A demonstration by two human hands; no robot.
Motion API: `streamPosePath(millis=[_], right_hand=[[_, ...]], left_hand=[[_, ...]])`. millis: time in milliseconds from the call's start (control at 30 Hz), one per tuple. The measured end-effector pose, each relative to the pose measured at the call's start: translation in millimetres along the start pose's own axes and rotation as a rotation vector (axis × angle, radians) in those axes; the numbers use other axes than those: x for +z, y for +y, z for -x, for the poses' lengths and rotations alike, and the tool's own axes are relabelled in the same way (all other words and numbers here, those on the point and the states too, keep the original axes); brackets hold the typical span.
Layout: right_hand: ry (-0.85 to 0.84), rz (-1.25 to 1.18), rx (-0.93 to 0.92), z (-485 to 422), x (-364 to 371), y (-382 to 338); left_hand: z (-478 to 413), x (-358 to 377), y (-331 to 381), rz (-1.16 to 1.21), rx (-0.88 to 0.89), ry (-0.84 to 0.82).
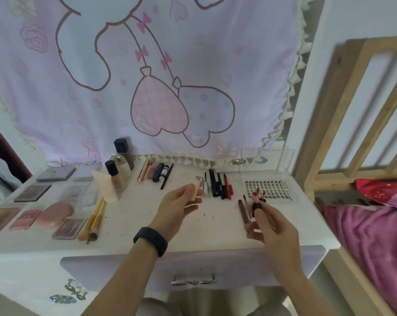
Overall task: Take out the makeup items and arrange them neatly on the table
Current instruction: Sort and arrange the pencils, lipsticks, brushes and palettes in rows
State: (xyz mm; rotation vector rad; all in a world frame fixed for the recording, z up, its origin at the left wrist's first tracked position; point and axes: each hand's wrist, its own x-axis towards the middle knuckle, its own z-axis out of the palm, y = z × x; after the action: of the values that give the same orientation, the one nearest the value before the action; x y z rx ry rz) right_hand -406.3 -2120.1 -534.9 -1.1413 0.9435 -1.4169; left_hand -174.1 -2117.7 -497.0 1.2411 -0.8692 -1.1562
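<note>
Left of the pencil row (218, 185), palettes (32, 193) and brushes (94, 221) lie in ranks on the table (136, 224). My left hand (177, 207) pinches a pale pink tube (195, 189) just left of that row; I would lay it parallel to the pencils, ends level. Right of the row, my right hand (272, 226) grips a red-topped stick (256, 201) near the lash tray (270, 188); it should go down beside the row, not across it.

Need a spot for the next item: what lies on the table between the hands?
Head view: bare table with pink smudges between left hand and right hand; liner pencils lie farther back.
</note>
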Motion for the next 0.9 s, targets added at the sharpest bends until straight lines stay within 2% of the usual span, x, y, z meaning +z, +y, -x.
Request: streamPosePath(millis=[133,400,633,900], right_hand=[[0.097,0.173,0.004,-14,-48,3],[0.083,0.679,-0.047,-40,-76,9],[0.018,0.996,-0.154,-45,-68,21],[0.050,1.139,-0.165,-48,-62,23]], left_hand=[[4,50,-5,-0.316,0.145,-0.074],[4,123,-45,-0.571,0.304,0.010],[-3,128,-66,-0.899,0.345,0.139],[-3,126,-65,-1.186,0.419,0.209]])
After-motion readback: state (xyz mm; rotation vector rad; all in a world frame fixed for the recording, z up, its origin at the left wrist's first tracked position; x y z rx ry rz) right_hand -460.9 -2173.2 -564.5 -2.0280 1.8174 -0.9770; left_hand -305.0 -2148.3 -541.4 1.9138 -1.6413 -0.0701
